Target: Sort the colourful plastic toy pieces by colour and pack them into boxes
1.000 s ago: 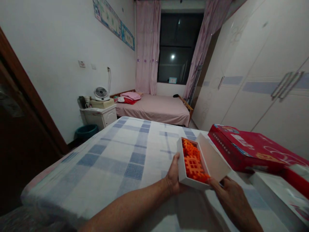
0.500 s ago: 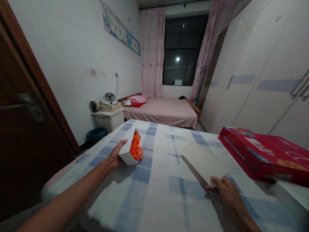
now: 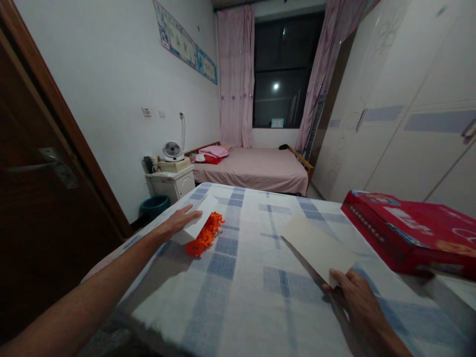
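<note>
Along right side: tall pale wardrobe [image 3: 420, 79]. Across foreground: blue-and-white checked cloth [image 3: 253, 277]. Beyond cloth, below dark window [image 3: 286, 69]: bed [image 3: 253, 168], pink-covered, folded bedding [image 3: 214, 151] at its left end. Left of bed: white nightstand [image 3: 171, 186]. Carries small fan [image 3: 173, 150].

On cloth at right: red box [image 3: 416, 223]. Lies flat, printed top upward. Just in front of it: white carton [image 3: 451, 297], blurred, cut off at right edge.

Pale card [image 3: 318, 245]: over right half of cloth, slanting, far end toward bed. Cannot tell whether far end touches cloth. Right hand [image 3: 355, 292] at near corner; grip pinching card between thumb and fingers.

White box [image 3: 199, 227]: over left half of cloth, well apart from card. Tips onto its side, mouth to the right. Left hand [image 3: 182, 219] on outer wall; grip closed on box, fingers partly hidden.

Orange pieces [image 3: 206, 235]: clustered in a strip along mouth of white box, edges toothed.
</note>
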`<state>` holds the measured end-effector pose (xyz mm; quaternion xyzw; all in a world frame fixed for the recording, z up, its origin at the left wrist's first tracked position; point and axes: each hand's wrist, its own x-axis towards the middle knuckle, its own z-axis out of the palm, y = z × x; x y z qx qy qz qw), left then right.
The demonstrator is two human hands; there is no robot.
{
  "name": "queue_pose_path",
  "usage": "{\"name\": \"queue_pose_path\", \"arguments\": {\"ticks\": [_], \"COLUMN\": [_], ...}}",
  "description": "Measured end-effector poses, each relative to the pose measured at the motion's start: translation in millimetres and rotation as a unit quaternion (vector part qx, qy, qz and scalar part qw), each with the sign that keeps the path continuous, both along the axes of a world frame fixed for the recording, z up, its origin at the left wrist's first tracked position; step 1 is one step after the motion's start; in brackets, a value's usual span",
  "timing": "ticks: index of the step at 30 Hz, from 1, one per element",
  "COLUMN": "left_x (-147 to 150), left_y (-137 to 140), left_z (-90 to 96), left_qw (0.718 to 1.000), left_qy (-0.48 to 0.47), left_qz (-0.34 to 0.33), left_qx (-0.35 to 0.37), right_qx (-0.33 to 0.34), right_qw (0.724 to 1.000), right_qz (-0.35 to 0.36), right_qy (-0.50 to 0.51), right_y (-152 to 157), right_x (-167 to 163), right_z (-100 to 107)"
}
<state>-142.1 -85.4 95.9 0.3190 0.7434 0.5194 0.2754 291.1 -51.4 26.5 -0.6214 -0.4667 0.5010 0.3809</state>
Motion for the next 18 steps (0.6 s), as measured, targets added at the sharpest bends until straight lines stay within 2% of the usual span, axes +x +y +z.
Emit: {"name": "queue_pose_path", "arguments": {"ticks": [6,8,11,13,15,18], "left_x": [-3,7,38,66,97,141], "left_y": [-4,-7,-7,-4,3,14], "left_z": [16.2,22.2,23.8,17.2,4.3,-20.8], "left_qw": [0.996,0.994,0.975,0.943,0.885,0.816], "left_qy": [0.067,0.013,-0.126,-0.257,-0.410,-0.525], "left_qz": [0.011,-0.007,-0.070,-0.121,-0.163,-0.217], "left_qx": [0.063,0.110,0.167,0.173,0.149,0.109], "right_qx": [0.011,0.022,0.039,0.046,0.070,0.158], "right_qw": [1.000,1.000,0.998,0.995,0.994,0.987], "right_qz": [0.001,-0.005,-0.022,-0.033,-0.029,0.014], "right_qy": [0.010,0.017,0.052,0.080,0.073,-0.002], "right_y": [3,4,0,-5,-10,-15], "right_x": [3,2,-4,-11,-19,-29], "right_z": [-7,-7,1,10,19,25]}}
